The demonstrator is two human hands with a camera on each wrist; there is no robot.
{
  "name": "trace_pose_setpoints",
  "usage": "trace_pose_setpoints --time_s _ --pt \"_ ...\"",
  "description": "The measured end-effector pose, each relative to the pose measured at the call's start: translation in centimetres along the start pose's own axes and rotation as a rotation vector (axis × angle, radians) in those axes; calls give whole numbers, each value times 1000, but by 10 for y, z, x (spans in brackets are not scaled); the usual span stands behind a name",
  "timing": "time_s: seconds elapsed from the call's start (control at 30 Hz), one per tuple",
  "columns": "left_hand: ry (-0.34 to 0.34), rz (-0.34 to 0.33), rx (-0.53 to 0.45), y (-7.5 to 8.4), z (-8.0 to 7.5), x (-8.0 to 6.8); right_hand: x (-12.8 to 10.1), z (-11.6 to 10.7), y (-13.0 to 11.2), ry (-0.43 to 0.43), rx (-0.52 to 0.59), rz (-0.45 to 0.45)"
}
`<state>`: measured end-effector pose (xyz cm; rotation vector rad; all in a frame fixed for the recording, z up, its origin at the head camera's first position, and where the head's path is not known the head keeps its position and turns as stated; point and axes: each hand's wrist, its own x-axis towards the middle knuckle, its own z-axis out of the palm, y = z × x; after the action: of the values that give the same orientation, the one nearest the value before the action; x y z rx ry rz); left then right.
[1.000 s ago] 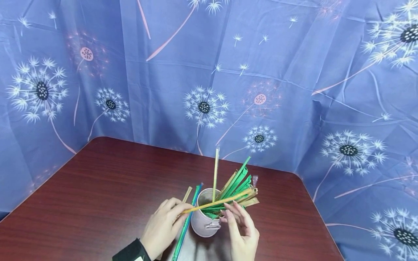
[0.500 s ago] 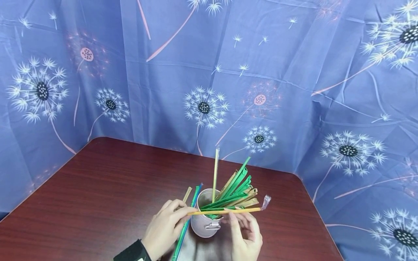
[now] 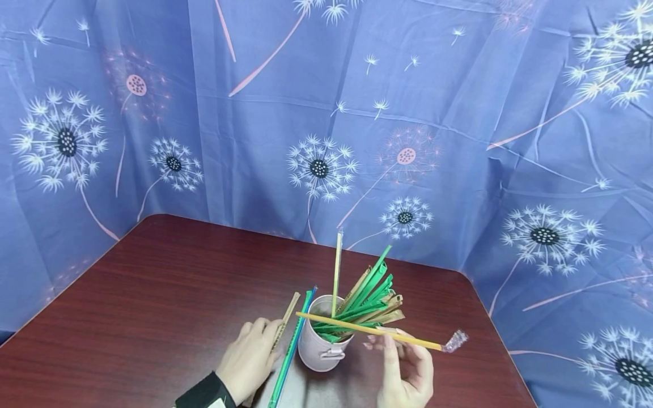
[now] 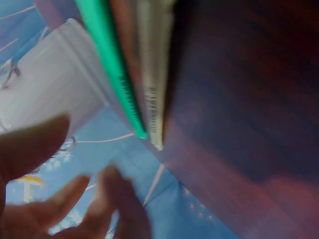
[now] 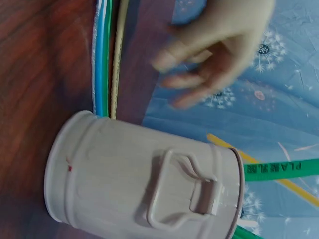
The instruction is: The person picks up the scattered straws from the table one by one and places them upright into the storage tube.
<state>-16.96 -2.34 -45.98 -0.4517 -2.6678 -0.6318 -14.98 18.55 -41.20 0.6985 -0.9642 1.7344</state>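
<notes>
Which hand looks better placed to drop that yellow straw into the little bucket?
Probably the right hand: it already pinches the yellow straw, whose far end lies across the bucket. The left hand rests open beside the straws on the table.

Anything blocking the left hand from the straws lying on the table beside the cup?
Nothing visible. The left hand sits right beside the flat straws, left of the cup. The yellow straw held by the right hand passes over the cup, not over them.
</notes>
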Motion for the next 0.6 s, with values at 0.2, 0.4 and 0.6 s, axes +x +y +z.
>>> trace_pose_setpoints --time_s 0.2,0.4,0.6 --pt "-184 -30 -11 -11 9 -5 5 -3 -1 56 -5 -67" --pt "-236 -24 -10 -15 14 -3 8 -7 0 67 -1 -100" --pt "-247 -78 -45 -15 12 -2 2 -13 5 40 -87 -41"
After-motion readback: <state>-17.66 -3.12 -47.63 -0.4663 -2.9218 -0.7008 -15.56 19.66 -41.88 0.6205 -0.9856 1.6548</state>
